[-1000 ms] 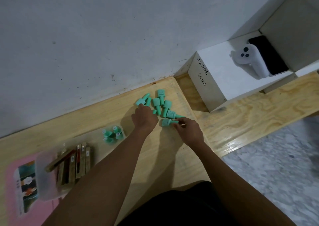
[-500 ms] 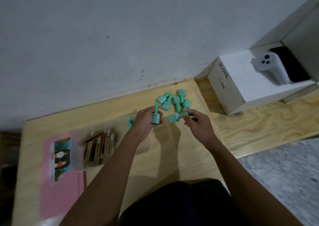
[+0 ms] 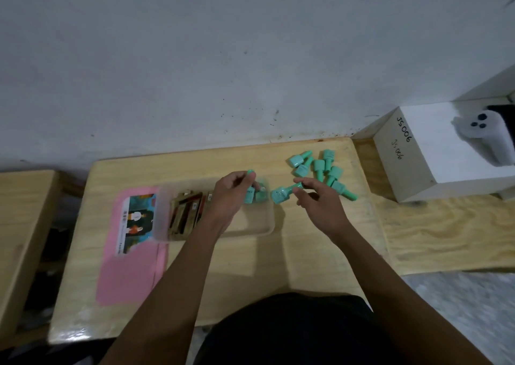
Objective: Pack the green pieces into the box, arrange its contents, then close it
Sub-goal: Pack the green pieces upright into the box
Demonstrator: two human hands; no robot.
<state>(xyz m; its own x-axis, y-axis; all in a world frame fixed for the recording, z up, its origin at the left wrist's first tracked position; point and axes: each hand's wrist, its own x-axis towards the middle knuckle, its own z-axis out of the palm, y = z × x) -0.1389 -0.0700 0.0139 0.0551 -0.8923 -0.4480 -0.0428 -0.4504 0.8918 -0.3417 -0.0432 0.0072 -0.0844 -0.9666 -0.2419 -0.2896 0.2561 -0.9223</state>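
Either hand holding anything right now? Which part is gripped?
Both. The left hand holds a green piece by its narrow cap end, over the clear box. The right hand pinches another green piece by its narrow end.

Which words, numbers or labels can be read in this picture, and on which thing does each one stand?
"JS006": handwritten in dark ink on the top of the white box.
"JS.006", fainter: handwritten just below it on the same box; the middle mark is unclear.
Pink sheet with a picture label: small print, too blurred to read.
Green piece in the left hand: dark marking, unreadable.
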